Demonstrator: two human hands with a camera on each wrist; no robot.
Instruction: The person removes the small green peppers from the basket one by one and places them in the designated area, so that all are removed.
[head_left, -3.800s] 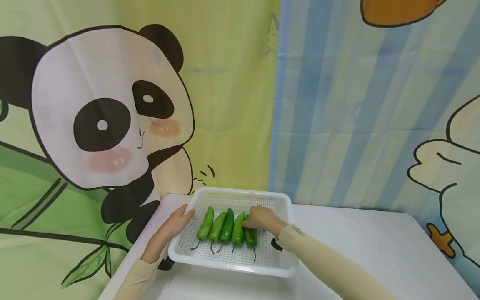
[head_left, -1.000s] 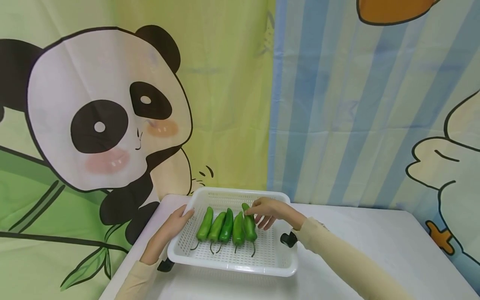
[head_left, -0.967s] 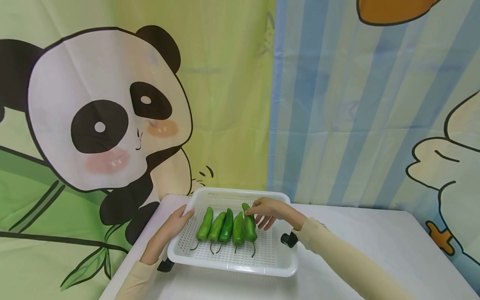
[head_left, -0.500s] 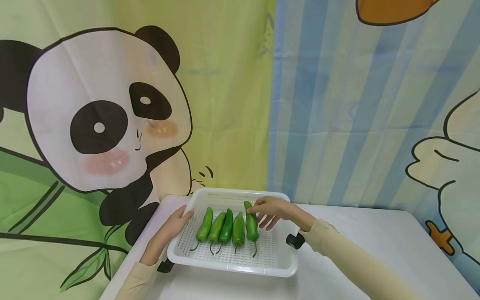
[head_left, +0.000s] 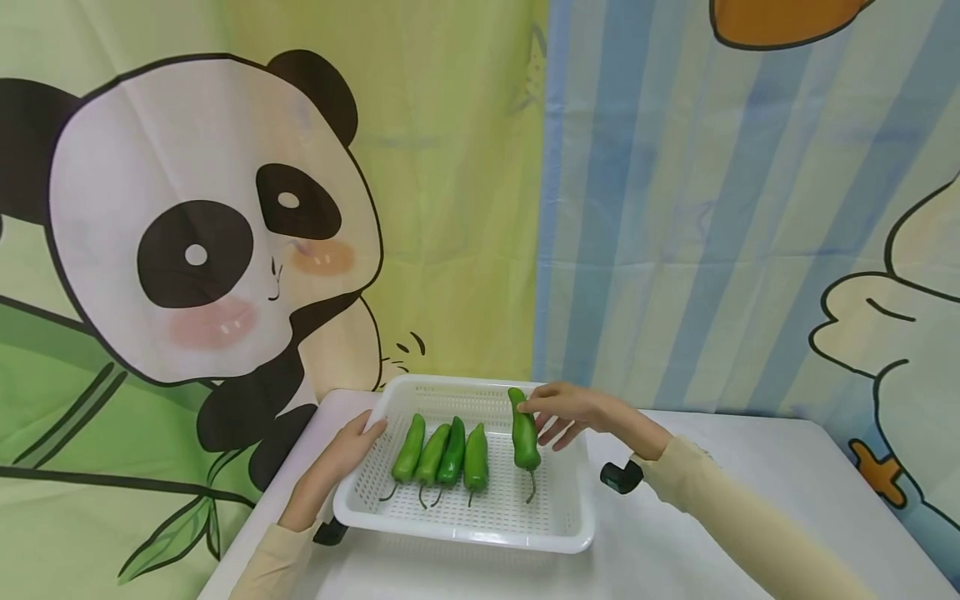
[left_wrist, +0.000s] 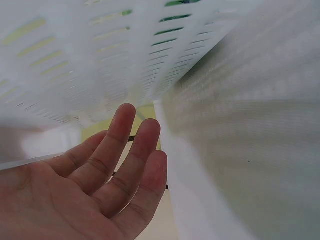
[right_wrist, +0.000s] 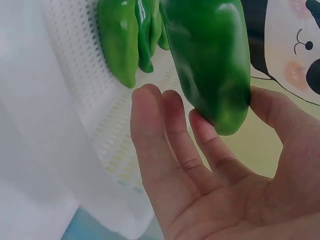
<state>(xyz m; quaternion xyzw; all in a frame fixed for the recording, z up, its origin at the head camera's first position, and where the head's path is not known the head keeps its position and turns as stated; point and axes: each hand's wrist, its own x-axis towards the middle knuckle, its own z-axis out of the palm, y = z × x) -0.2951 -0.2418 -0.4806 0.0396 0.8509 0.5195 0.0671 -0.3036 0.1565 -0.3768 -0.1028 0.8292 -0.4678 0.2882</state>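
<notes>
A white perforated plastic basket (head_left: 465,537) stands on the white table. My left hand (head_left: 351,446) holds its left rim, thumb over the edge; in the left wrist view its fingers (left_wrist: 146,140) lie loosely outside and below the basket wall. With thumb and fingertips my right hand (head_left: 581,408) pinches a green pepper (head_left: 527,442) by its narrow end, stem hanging down, over the right part of the basket. The right wrist view shows this pepper (right_wrist: 212,55) close up. Several other green peppers (head_left: 452,458) lie in a row in the basket, stems toward me.
The white table (head_left: 720,475) extends to the right of the basket. Behind it hangs a curtain (head_left: 450,208) printed with a panda and blue stripes. Dark wrist cameras sit at the left wrist (head_left: 330,532) and the right wrist (head_left: 622,477).
My right hand has lifted the rightmost pepper out of the row and carried it right, leaving a gap beside the others. My left hand stays on the rim.
</notes>
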